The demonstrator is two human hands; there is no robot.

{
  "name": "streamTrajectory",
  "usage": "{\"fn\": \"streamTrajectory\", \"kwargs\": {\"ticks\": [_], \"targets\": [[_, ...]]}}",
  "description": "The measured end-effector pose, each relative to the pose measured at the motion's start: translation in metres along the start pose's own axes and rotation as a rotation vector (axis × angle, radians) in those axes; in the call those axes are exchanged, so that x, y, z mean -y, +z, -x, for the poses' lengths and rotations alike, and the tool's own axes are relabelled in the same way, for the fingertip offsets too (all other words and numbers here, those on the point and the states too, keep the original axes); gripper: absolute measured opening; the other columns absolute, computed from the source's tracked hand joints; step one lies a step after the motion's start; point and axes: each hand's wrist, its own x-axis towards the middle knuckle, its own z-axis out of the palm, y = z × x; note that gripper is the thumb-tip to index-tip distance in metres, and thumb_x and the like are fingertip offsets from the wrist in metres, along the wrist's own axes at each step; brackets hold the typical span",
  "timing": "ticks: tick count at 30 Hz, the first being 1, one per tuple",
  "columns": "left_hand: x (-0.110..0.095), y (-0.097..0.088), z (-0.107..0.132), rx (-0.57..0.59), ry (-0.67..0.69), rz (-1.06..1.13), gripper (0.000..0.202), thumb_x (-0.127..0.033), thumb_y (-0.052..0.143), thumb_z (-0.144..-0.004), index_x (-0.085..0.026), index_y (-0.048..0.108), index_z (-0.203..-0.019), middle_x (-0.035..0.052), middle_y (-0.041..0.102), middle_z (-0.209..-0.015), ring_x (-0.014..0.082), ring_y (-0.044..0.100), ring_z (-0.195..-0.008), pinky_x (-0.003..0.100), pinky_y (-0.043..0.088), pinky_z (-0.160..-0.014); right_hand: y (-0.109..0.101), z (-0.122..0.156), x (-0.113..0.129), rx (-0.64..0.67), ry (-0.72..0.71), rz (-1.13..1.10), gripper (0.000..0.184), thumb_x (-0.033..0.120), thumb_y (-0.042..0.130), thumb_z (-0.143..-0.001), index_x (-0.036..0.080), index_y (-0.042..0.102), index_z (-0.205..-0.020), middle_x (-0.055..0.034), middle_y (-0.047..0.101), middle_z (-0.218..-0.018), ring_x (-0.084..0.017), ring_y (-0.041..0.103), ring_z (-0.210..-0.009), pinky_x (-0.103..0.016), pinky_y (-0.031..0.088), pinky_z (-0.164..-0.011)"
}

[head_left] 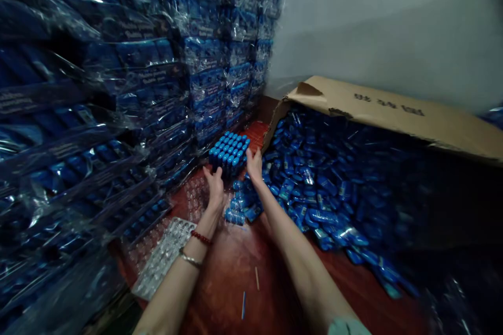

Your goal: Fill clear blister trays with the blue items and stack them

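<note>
Nearest the viewer, two bare forearms are lying outstretched over a red-brown bench (236,267), where two thin sticks (257,278) are lying loose. The left wrist is wearing a red bead bracelet (201,237) and a metal bangle (190,259). Just left of that arm, clear plastic trays (165,256) are lying flat, seemingly unfilled.

Further out, the left hand (215,184) is resting with its fingers spread against the near left side of a block of blue tubes (229,151). The right hand (254,164) is pressing flat, fingers together, against the block's right side. The block is standing upright on the bench between the two hands, caps up in tidy rows, close to the back corner.

To handle it well, both palms should probably be squeezing evenly and low on the tubes. A push from one side alone looks likely to topple the outer rows. Keeping the block square to the bench should also help.

Just right of the hands, loose blue packets (314,188) are spilling out of a cardboard box (393,110) lying on its side. On the left, wrapped blue packs (137,63) are standing stacked high in crinkled film. A pale wall (373,26) is showing behind everything.
</note>
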Motion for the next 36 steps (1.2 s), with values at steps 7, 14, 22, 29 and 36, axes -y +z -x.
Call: {"fn": "streamTrajectory", "kwargs": {"ticks": [7, 14, 22, 29, 36], "targets": [[-0.002, -0.069, 0.02, -0.111, 0.034, -0.185, 0.045, -0.028, 0.054, -0.079, -0.015, 0.049, -0.121, 0.0132, 0.05, -0.127, 0.0269, 0.046, -0.121, 0.043, 0.031, -0.107, -0.013, 0.107, -0.002, 0.065, -0.091, 0.306, 0.008, 0.023, 0.053, -0.077, 0.016, 0.057, -0.08, -0.0159, 0.059, -0.11, -0.033, 0.032, -0.128, -0.058, 0.011, -0.104], [-0.012, -0.078, 0.082, 0.003, 0.366, -0.256, 0.034, -0.035, 0.045, -0.085, -0.018, 0.056, -0.114, 0.0105, 0.056, -0.118, 0.0228, 0.051, -0.114, 0.039, 0.036, -0.103, -0.107, 0.16, 0.012, -0.09, -0.028, 0.218, 0.016, 0.035, 0.043, -0.08, 0.021, 0.049, -0.079, -0.0039, 0.061, -0.076, -0.02, 0.058, -0.075, -0.036, 0.044, -0.076], [0.01, -0.018, 0.12, 0.399, 0.381, -0.522, 0.048, -0.039, 0.049, -0.085, -0.016, 0.049, -0.127, 0.0162, 0.038, -0.141, 0.033, 0.029, -0.134, 0.053, 0.02, -0.11, -0.197, 0.308, -0.047, 0.017, 0.23, 0.241, 0.025, 0.046, 0.042, -0.08, 0.023, 0.05, -0.087, -0.0031, 0.065, -0.07, -0.021, 0.063, -0.064, -0.031, 0.046, -0.061], [-0.006, 0.016, 0.072, -0.003, 0.303, -0.226, 0.059, -0.037, 0.048, -0.086, -0.015, 0.028, -0.138, 0.0186, 0.028, -0.144, 0.0262, 0.025, -0.137, 0.044, 0.018, -0.113, -0.187, 0.318, -0.05, 0.003, -0.008, 0.382, 0.027, 0.043, 0.042, -0.086, 0.022, 0.059, -0.089, -0.0082, 0.065, -0.092, -0.024, 0.06, -0.09, -0.04, 0.046, -0.083], [-0.026, 0.0, -0.005, 0.091, 0.235, -0.314, 0.143, -0.045, 0.083, -0.049, -0.008, -0.018, -0.142, 0.0264, -0.017, -0.149, 0.0335, -0.018, -0.138, 0.047, -0.001, -0.113, -0.155, 0.239, -0.055, 0.039, -0.018, 0.127, 0.029, 0.04, 0.047, -0.082, 0.017, 0.06, -0.094, -0.0105, 0.064, -0.097, -0.022, 0.061, -0.091, -0.038, 0.049, -0.083]]}}
